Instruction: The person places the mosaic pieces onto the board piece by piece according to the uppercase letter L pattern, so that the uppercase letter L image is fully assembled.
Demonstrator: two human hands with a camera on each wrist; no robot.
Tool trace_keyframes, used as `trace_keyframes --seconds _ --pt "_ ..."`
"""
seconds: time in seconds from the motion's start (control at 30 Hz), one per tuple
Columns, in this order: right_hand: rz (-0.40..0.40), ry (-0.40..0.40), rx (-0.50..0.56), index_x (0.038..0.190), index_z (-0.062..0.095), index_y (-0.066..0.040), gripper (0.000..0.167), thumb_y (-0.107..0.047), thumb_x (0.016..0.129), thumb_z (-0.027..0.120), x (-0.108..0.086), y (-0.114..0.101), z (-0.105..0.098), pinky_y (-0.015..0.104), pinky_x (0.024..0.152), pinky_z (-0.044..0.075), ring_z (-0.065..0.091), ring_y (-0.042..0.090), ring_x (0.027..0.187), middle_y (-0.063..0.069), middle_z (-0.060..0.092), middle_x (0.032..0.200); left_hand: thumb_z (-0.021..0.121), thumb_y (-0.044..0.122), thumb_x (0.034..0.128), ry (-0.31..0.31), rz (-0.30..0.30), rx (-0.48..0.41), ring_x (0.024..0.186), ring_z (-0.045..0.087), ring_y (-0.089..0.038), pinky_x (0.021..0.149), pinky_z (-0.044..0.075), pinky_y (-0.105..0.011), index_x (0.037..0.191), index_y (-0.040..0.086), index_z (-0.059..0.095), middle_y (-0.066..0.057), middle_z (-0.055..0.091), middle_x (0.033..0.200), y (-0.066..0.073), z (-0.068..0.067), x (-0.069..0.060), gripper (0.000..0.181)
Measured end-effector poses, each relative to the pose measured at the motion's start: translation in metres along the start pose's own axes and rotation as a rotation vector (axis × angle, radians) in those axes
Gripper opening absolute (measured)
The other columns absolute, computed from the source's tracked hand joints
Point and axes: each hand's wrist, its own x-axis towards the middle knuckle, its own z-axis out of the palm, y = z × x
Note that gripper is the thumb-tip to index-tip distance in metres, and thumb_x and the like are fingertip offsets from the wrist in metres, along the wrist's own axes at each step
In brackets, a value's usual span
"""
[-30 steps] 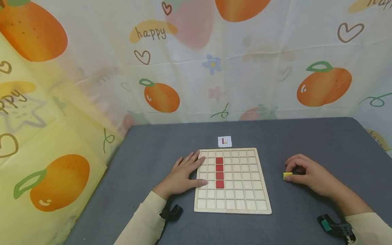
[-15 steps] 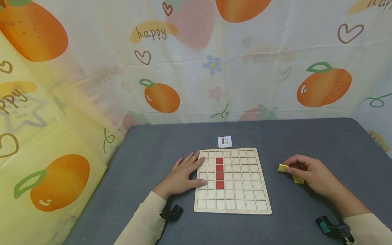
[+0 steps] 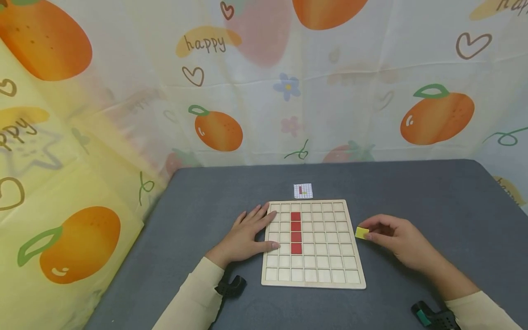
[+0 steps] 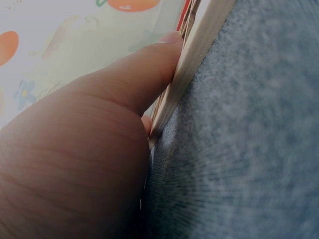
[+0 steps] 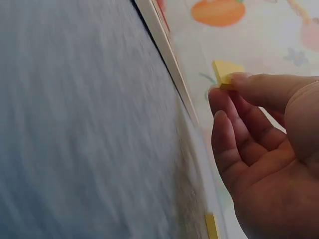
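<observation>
A pale wooden grid board (image 3: pixel 316 274) lies on the table, with several red square tiles (image 3: pixel 295 226) in one column of its cells. My left hand (image 3: pixel 245 238) rests on the board's left edge, fingers spread and thumb on the grid; in the left wrist view the thumb (image 4: pixel 144 67) touches the rim. Just beyond the board's right edge, my right hand (image 3: pixel 398 240) pinches a yellow square tile (image 3: pixel 361 233) between thumb and fingertips. The right wrist view shows this tile tilted and raised off the table. Another yellow piece (image 5: pixel 212 226) lies low in that view; the hand hides it from the head view.
A small printed card (image 3: pixel 303 190) with a grid, a red bar and a yellow patch lies behind the board. The grey table (image 3: pixel 453 192) ends against a fruit-patterned cloth (image 3: pixel 342 114). Both wrists wear black straps (image 3: pixel 231 286).
My right hand has picked up a yellow tile from the table and carried it left to the board's edge. The left hand has stayed in place.
</observation>
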Motion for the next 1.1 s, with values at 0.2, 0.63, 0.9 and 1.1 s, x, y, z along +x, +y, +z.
trace_keyframes --seconds 0.2,0.63,0.9,1.1 --pt "-0.027 -0.023 0.046 0.118 0.079 -0.008 0.016 -0.006 0.102 0.079 0.002 -0.006 0.016 0.028 0.076 0.056 0.067 0.016 0.091 0.002 0.073 0.108 0.069 0.072 0.0976 0.000 -0.006 0.001 0.166 0.004 -0.022 0.128 -0.002 -0.059 0.174 0.025 0.031 0.003 0.011 0.181 0.001 0.000 0.001 0.097" --pt "-0.058 -0.069 0.119 0.116 0.078 -0.006 0.016 -0.005 0.100 0.080 0.009 -0.016 0.047 0.028 0.075 0.054 0.065 0.016 0.088 0.001 0.071 0.101 0.069 0.071 0.0983 0.000 -0.004 -0.003 0.166 0.004 -0.021 0.128 -0.002 -0.059 0.174 0.024 0.031 0.003 0.011 0.181 0.000 0.001 0.000 0.097" --pt "-0.059 -0.080 0.084 0.109 0.080 -0.014 0.011 -0.009 0.100 0.082 0.016 -0.025 0.071 0.032 0.081 0.056 0.068 0.017 0.090 0.000 0.072 0.102 0.069 0.070 0.0983 0.005 0.002 -0.005 0.166 0.004 -0.021 0.128 -0.002 -0.059 0.174 0.024 0.031 0.003 0.011 0.181 -0.001 0.001 -0.001 0.096" --pt "-0.118 -0.070 0.047 0.104 0.080 -0.017 0.012 -0.007 0.099 0.082 0.023 -0.030 0.089 0.032 0.081 0.058 0.069 0.014 0.090 0.003 0.074 0.102 0.069 0.070 0.0979 0.001 -0.003 -0.006 0.166 0.004 -0.021 0.128 -0.002 -0.058 0.174 0.024 0.031 0.004 0.010 0.181 0.001 0.000 0.000 0.097"
